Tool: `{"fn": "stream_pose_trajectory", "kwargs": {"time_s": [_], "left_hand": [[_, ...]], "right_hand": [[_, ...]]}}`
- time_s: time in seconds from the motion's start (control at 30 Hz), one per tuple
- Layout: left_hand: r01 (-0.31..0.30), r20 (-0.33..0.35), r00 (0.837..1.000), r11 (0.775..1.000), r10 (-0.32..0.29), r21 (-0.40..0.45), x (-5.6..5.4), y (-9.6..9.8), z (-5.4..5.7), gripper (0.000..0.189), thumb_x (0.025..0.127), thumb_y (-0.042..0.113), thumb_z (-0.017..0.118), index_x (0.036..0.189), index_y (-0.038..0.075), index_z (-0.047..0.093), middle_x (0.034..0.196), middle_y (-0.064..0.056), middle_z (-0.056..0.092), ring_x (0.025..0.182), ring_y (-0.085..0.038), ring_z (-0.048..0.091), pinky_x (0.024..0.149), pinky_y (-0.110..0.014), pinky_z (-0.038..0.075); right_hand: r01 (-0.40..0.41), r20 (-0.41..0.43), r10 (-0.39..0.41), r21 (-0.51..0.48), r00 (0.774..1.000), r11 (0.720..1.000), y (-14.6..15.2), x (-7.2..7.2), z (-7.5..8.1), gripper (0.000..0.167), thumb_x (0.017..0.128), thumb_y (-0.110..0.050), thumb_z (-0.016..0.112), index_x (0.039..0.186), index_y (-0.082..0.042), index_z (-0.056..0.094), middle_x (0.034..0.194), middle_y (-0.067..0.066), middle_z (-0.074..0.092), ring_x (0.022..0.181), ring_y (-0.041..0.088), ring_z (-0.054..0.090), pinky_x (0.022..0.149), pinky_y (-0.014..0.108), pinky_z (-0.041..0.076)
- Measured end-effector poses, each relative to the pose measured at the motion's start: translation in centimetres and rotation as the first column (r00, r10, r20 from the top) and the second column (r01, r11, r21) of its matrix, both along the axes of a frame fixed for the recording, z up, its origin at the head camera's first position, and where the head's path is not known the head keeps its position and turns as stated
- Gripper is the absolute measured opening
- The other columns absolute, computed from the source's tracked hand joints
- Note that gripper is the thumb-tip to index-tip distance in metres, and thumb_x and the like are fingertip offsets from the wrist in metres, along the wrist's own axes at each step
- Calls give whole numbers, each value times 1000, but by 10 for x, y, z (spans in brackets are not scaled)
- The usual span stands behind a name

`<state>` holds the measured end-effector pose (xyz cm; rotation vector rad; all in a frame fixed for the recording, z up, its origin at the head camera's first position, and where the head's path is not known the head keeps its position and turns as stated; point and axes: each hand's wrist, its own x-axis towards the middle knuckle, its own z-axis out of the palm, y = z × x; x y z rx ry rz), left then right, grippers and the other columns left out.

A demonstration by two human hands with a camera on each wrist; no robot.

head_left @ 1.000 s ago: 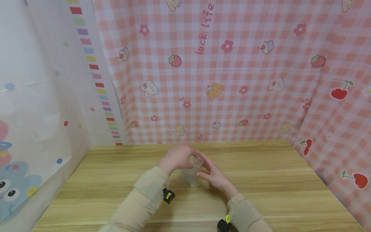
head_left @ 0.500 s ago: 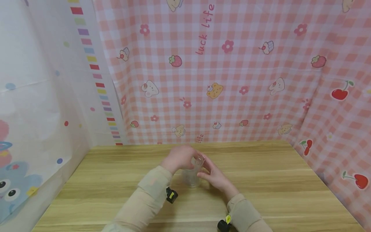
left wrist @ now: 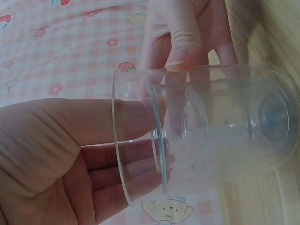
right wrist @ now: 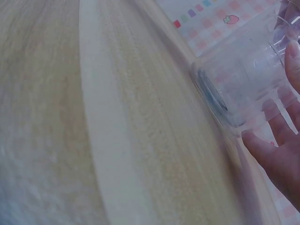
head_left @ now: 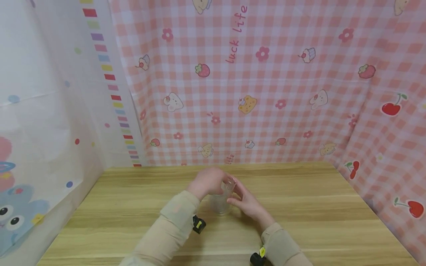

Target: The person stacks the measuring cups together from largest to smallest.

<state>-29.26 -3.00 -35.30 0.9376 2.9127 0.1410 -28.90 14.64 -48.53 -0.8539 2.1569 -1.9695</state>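
Observation:
A clear outer cup point(head_left: 219, 207) stands upright on the wooden table. Inside it sits a smaller clear cup point(left wrist: 162, 154), its bluish rim below the outer one in the left wrist view. My left hand point(head_left: 208, 181) reaches into the outer cup's mouth from above, thumb and fingers at the inner cup's rim, apparently pinching it. On the other side my right hand point(head_left: 247, 203) holds the outer cup's wall, thumb and fingers curved round it. The outer cup's base shows against the tabletop in the right wrist view. The glare makes the inner cup's lower part hard to make out.
The wooden table point(head_left: 299, 221) runs back to a pink checked cloth point(head_left: 266, 81). A white patterned cloth point(head_left: 50, 122) hangs at the left and another checked cloth point(head_left: 396, 144) at the right. Small black wrist cameras point(head_left: 199, 224) sit below both wrists.
My left hand and forearm have shifted slightly to the right, over the cup's mouth. My right hand and the outer cup stay nearly in place.

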Motion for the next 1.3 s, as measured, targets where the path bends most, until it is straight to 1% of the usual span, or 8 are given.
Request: {"fn": "stream_pose_trajectory", "kwargs": {"time_s": [0.2,0.33,0.47,0.67,0.97,1.2,1.3], "left_hand": [[8,-14,1000,1000,-8,-6,0,1,-2,27,79,12,81,106,16,78,108,3,73,102,-19,66,85,-36,55],[13,-23,1000,1000,-14,-16,0,1,-2,26,80,12,81,106,16,78,108,3,73,102,-18,66,86,-35,55],[14,-17,1000,1000,-14,-15,0,2,-2,25,81,12,81,105,16,78,108,3,73,102,-19,66,87,-35,55],[19,-18,1000,1000,-19,-13,1,2,-2,21,81,11,81,101,16,78,104,2,74,97,-18,67,81,-34,56],[10,-15,1000,1000,-10,-15,0,2,-4,21,80,10,81,100,16,78,104,2,74,97,-17,67,82,-33,55],[11,-11,1000,1000,-11,-13,-2,2,-5,17,80,9,80,95,17,79,98,4,74,91,-15,66,77,-31,55],[7,3,1000,1000,-7,-10,-3,3,-6,21,81,9,79,100,18,79,103,4,74,95,-16,67,80,-32,55]], "right_hand": [[2,-6,-2,-6,1000,1000,0,-1,-2,77,93,1,64,155,2,18,156,28,25,139,47,30,110,60,30],[2,-8,-3,-8,1000,1000,0,-1,-2,77,93,1,64,155,2,18,157,28,24,139,47,30,110,61,30],[5,-7,-5,0,1000,1000,0,-1,-2,77,93,2,64,155,1,17,157,27,24,139,47,30,110,61,30],[8,0,-8,11,1000,1000,1,-1,-3,78,94,0,64,156,-1,17,157,26,25,139,46,30,111,60,29],[-7,-7,7,1,1000,1000,1,-2,-4,78,94,-1,64,156,-1,16,157,26,25,139,46,30,111,60,28],[-3,-3,3,8,1000,1000,1,-1,-2,79,94,-3,64,156,-1,16,157,27,25,140,46,29,111,61,28],[-2,-5,2,12,1000,1000,1,-1,-2,79,94,-3,64,156,0,16,157,27,24,140,46,29,111,60,28]]}}
